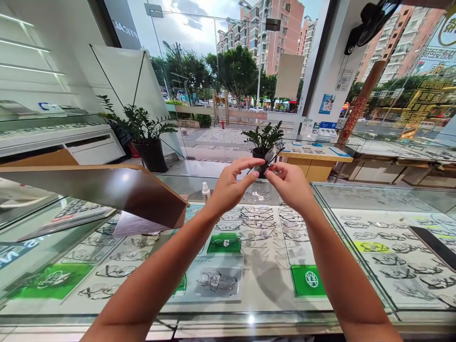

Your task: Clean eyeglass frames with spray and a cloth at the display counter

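At the centre of the frame, the left hand (230, 187) and right hand (290, 183) are holding thin dark glasses (266, 164) up above the glass counter (263, 289). Each grip is pinching closed on the frame. A small white bottle (205, 191) is standing on the counter just left of the hands.

The head camera looks from the wearer's eye height, forward and slightly down across a glass display counter (249, 319) toward the shop window (199, 71). Its centre falls on the spectacles (265, 164) pinched between the left hand (228, 187) and right hand (290, 183) at arm's length.
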`<move>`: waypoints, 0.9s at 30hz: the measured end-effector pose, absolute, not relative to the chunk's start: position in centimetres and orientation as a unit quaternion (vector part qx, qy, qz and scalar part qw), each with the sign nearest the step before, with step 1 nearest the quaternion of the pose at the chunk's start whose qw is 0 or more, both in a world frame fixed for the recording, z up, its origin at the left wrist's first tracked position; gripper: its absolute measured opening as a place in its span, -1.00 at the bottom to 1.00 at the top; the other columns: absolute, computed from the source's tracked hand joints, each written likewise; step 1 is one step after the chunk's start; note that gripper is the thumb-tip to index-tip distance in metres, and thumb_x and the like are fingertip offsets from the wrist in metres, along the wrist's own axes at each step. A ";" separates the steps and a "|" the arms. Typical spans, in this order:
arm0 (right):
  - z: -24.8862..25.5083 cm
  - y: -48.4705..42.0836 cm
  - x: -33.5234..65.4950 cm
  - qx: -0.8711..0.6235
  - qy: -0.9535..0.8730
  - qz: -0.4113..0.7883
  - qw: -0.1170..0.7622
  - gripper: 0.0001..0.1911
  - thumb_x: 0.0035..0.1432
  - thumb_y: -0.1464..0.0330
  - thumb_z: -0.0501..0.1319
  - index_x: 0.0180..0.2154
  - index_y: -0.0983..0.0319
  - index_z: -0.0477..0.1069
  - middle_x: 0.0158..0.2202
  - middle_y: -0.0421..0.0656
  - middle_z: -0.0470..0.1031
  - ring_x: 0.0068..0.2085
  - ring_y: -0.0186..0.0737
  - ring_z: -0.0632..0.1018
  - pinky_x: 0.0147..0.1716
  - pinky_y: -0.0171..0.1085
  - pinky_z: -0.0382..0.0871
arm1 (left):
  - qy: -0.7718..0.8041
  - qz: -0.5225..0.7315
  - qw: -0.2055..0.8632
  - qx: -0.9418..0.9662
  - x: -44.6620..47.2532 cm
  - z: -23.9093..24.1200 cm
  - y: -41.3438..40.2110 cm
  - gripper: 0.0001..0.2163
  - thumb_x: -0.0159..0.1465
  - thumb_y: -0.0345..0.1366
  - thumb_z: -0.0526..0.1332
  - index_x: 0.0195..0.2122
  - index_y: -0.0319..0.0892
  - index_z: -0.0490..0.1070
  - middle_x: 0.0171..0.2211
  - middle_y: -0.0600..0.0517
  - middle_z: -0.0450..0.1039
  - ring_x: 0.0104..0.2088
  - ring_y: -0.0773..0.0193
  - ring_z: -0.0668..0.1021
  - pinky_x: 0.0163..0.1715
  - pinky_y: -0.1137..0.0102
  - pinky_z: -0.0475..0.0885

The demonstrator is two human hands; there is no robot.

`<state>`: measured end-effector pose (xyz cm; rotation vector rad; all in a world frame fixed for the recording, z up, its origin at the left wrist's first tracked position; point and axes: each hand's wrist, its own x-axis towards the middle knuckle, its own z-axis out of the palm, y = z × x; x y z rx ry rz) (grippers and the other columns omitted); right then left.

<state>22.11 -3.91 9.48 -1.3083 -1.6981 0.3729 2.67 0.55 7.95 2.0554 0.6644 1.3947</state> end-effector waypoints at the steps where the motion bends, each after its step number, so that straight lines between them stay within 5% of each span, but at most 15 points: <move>1: 9.5 -4.0 22.1 -0.525 -0.683 0.162 0.481 -0.73 0.33 0.14 0.26 -0.23 0.19 0.58 -0.59 -0.30 0.34 -0.54 -0.30 0.25 -0.49 -0.25 0.03 | 0.247 0.530 0.278 0.762 2.7 7.9 0.5 -0.72 0.40 -0.20 0.30 0.10 0.01 0.67 0.18 -0.06 0.61 0.24 0.04 0.53 0.34 0.07 0.36; 11: 9.2 -3.9 22.1 -0.480 -0.648 0.193 0.560 -0.70 0.25 0.10 0.34 -0.33 0.21 0.54 -0.62 -0.37 0.16 -0.54 -0.35 0.13 -0.49 -0.25 -0.06 | 0.236 0.537 0.260 0.767 3.0 7.7 0.3 -0.75 0.40 -0.18 0.32 0.06 -0.01 0.67 0.12 -0.06 0.65 0.22 0.04 0.55 0.30 0.07 0.38; 20: 9.2 -4.1 21.9 -0.461 -0.690 0.160 0.535 -0.80 0.25 0.22 0.31 -0.36 0.18 0.46 -0.59 -0.36 0.16 -0.51 -0.35 0.15 -0.48 -0.24 -0.04 | 0.250 0.555 0.337 0.718 3.3 6.9 1.9 -0.77 0.32 -0.07 0.42 -0.15 -0.10 0.63 -0.12 -0.05 0.68 -0.08 0.16 0.62 -0.02 0.26 0.48; 27: 9.4 -4.1 22.4 -0.485 -0.693 0.082 0.528 -0.83 0.28 0.23 0.30 -0.33 0.17 0.51 -0.60 -0.37 0.11 -0.52 -0.33 0.14 -0.46 -0.24 -0.02 | 0.197 0.531 0.388 0.727 2.8 6.7 3.1 -0.72 0.32 0.00 0.43 -0.23 -0.12 0.58 -0.17 -0.03 0.67 -0.12 0.21 0.63 -0.04 0.30 0.50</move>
